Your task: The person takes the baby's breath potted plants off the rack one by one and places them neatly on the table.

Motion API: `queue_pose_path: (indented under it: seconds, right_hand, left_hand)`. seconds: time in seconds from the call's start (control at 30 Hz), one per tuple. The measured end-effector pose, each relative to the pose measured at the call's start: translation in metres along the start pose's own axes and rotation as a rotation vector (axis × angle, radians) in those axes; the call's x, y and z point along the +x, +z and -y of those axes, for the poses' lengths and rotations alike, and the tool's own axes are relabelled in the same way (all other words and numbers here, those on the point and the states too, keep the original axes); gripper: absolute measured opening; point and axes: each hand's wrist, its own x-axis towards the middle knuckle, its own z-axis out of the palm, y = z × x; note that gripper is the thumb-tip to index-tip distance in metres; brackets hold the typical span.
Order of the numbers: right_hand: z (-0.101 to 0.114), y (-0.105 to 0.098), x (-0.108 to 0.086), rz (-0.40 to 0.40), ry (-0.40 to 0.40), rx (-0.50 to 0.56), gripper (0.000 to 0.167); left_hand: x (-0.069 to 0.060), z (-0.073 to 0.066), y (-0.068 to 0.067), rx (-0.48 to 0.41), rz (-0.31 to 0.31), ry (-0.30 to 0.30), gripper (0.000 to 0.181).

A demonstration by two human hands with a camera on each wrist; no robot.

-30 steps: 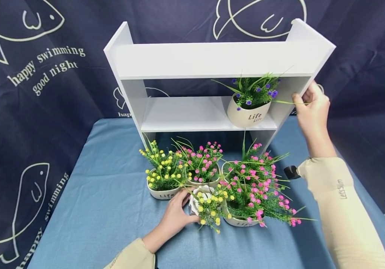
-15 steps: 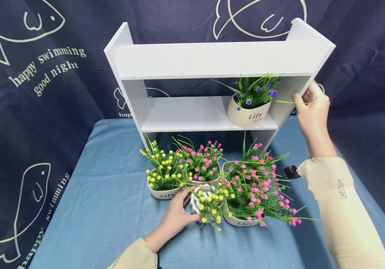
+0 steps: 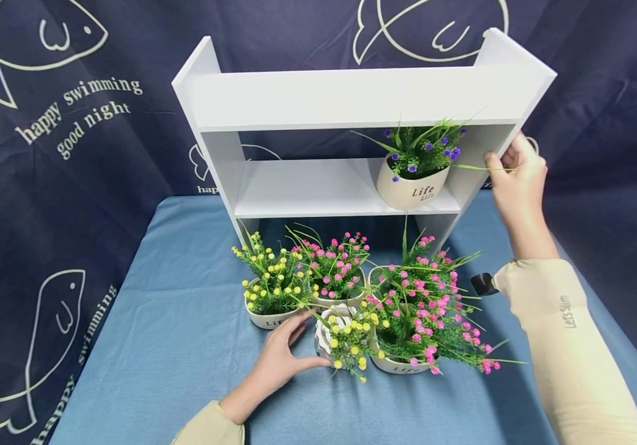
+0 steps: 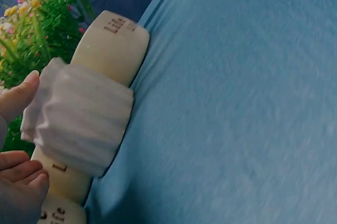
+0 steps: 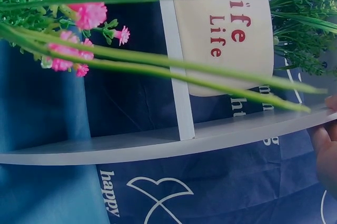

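My left hand (image 3: 276, 361) is beside a white ruffled flowerpot (image 4: 87, 113) with yellow flowers (image 3: 352, 343). Its fingers and thumb are spread on the pot's left side; in the left wrist view a gap shows between the fingers (image 4: 23, 169) and the pot. With my right hand (image 3: 521, 179) I grip the right side panel of a white shelf (image 3: 352, 99), thumb in front and fingers behind. On the middle board, near that panel, stands a cream pot (image 3: 413, 188) of purple flowers, lettered "Life".
A cream pot of yellow flowers (image 3: 274, 284) stands left of the ruffled pot. Pots of pink flowers (image 3: 335, 269) crowd behind it and to its right (image 3: 430, 327). Blue cloth (image 3: 174, 309) covers the table, and a dark printed curtain (image 3: 73, 204) hangs behind.
My left hand has let go of the ruffled pot and moved slightly left, its fingers spreading. The right hand keeps its grip on the shelf panel.
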Motion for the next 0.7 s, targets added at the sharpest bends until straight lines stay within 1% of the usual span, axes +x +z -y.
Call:
queue_pose_path:
  seconds: [0.13, 0.3, 0.37, 0.57, 0.7]
  right_hand:
    - [0.000, 0.001, 0.000, -0.002, -0.001, -0.007, 0.036]
    - [0.000, 0.000, 0.000, -0.004, 0.006, -0.022, 0.036]
    - [0.000, 0.000, 0.000, -0.004, 0.004, -0.027, 0.036]
    - [0.001, 0.000, 0.000, -0.005, -0.008, -0.026, 0.038]
    - [0.001, 0.000, 0.000, -0.003, -0.012, -0.023, 0.038]
  left_hand:
    - [0.003, -0.001, -0.010, 0.004, 0.022, 0.018, 0.080]
    - [0.009, 0.000, -0.018, -0.017, 0.065, -0.013, 0.075]
    - [0.011, 0.001, -0.021, -0.027, 0.085, -0.011, 0.073]
    - [0.019, 0.005, -0.026, -0.076, 0.134, 0.022, 0.067]
    - [0.025, 0.007, -0.029, -0.092, 0.166, 0.047, 0.062]
